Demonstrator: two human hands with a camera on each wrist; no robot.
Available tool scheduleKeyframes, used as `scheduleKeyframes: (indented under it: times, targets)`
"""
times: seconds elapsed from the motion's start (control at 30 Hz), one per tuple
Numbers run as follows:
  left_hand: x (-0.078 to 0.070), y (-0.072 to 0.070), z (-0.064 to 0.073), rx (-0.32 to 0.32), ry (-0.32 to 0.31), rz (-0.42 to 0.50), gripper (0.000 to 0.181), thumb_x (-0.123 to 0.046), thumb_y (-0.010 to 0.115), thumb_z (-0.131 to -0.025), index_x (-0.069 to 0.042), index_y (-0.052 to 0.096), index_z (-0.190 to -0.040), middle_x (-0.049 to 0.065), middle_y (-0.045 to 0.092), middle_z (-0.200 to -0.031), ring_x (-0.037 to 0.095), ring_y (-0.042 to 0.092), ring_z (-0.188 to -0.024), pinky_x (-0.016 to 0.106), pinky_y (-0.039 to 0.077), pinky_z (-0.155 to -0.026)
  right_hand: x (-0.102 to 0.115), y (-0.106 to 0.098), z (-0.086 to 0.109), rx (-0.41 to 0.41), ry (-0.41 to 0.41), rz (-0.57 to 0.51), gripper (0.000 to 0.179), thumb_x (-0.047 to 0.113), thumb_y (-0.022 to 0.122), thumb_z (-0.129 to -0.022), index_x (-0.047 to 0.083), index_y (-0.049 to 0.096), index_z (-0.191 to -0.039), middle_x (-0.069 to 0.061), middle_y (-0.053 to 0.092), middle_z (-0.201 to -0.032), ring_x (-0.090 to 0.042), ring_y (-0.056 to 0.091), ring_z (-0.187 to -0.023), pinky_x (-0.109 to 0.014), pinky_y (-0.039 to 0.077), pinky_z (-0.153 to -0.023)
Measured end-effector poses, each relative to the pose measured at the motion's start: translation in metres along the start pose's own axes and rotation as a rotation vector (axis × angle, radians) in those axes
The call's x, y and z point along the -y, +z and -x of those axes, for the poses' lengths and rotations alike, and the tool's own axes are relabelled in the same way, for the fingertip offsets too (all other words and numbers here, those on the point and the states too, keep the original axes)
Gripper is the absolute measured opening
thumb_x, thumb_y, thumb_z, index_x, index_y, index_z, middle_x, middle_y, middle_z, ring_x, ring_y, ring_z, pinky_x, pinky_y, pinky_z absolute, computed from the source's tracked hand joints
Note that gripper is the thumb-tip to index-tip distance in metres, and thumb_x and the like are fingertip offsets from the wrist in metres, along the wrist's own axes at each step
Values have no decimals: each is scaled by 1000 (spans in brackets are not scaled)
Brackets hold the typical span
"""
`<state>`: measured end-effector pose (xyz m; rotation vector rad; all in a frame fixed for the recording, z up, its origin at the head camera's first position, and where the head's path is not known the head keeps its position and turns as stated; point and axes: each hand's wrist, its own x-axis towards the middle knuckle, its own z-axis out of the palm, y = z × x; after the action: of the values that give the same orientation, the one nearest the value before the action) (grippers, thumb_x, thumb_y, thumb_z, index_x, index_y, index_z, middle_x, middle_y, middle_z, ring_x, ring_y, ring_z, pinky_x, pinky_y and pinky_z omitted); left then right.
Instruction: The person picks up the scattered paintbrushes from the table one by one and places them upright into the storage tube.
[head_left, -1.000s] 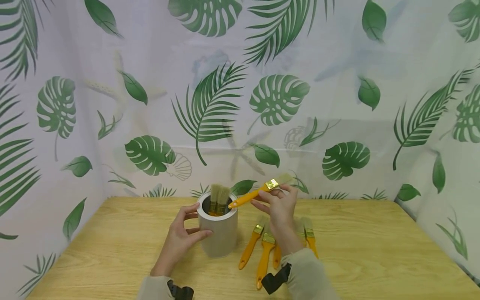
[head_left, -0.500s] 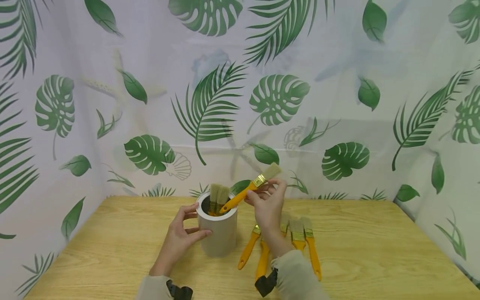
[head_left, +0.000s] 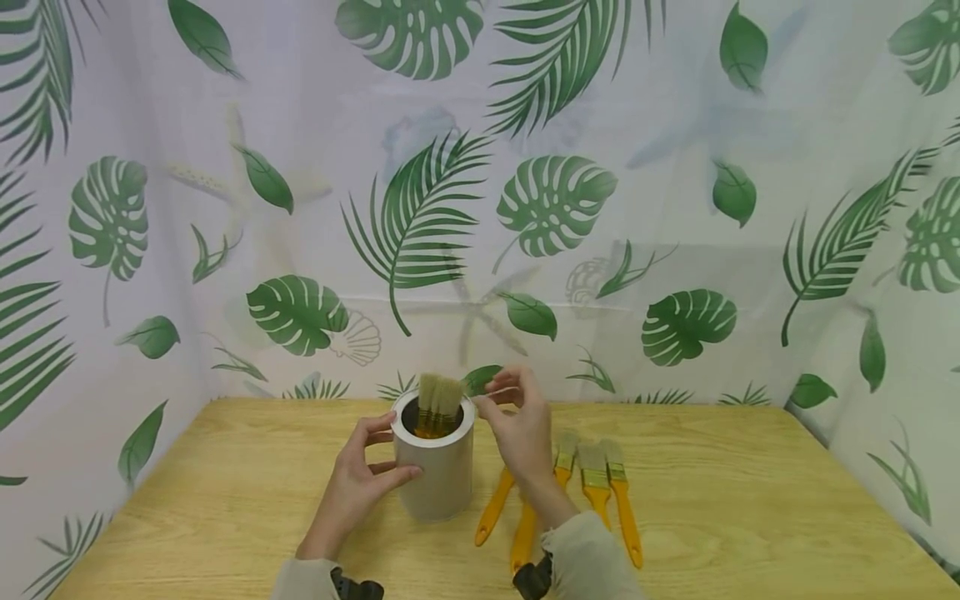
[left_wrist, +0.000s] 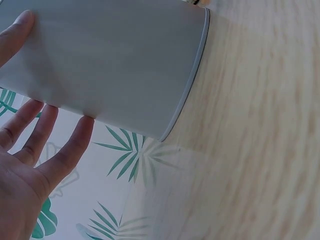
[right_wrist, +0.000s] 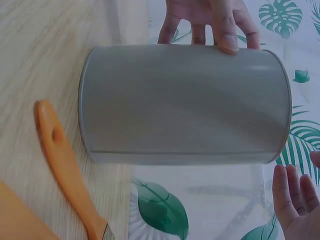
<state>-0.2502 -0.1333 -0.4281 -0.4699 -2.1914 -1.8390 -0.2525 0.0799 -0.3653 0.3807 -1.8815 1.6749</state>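
Observation:
A grey can [head_left: 435, 479] with a pale rim stands upright on the table. Several paintbrushes [head_left: 440, 398] stand in it, bristles up, their handles mostly hidden inside. My left hand [head_left: 360, 479] holds the can from the left, thumb on the near side and fingers around the far side; the left wrist view shows its fingertips on the grey wall [left_wrist: 115, 60]. Just right of the rim is my right hand [head_left: 521, 425], its fingers loosely bent. Nothing shows between those fingers [right_wrist: 295, 195] in the right wrist view.
Several more paintbrushes with orange handles [head_left: 626, 521] lie fanned out on the wooden table [head_left: 750, 500], partly beneath my right forearm. One orange handle [right_wrist: 65, 165] lies close to the can's base. A leaf-patterned cloth [head_left: 675, 167] hangs behind the table.
My right hand has lowered a paintbrush handle-first into the can and let go of it. That hand moved left to the rim. My left hand has stayed on the can.

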Motion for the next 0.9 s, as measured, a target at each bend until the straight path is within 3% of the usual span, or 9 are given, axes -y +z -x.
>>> scheduleKeyframes:
  times: [0.07,0.3,0.47,0.73,0.9]
  targets:
    - [0,0,0,-1,-3,-1,65,9,84,-77,-1,52,-133,17,50,-146,40,53,-120,47,59,-87,-3,-4,-1,-20,7,12,22,-13,70,-87,-7,55,-103,-20,61,-93,-30,63,-79,-23,60,-66]
    - [-1,0,1,0,-14,0,65,10,84,-77,-2,52,-133,17,49,-146,40,52,-120,48,59,-88,-8,-27,-3,-16,86,68,19,-14,69,-87,-8,59,-102,-22,64,-92,-31,66,-74,-39,63,-62]
    - [0,1,1,2,0,-3,65,11,83,-77,-1,52,-132,18,49,-146,40,53,-119,46,60,-87,-10,-45,-3,19,168,122,22,-11,69,-89,-7,61,-109,-22,65,-95,-32,67,-77,-38,63,-64]
    - [0,2,2,2,-10,-4,64,11,83,-77,-1,52,-132,18,50,-146,40,54,-119,46,60,-86,-12,-80,-3,42,344,219,27,-7,69,-90,-6,59,-115,-17,64,-95,-21,67,-74,-31,62,-60]
    - [-2,2,1,7,18,1,62,9,83,-78,0,52,-131,20,49,-146,41,53,-119,47,60,-86,-17,-98,-4,87,380,294,27,-3,70,-91,-7,58,-115,-16,63,-95,-23,67,-73,-34,62,-58]
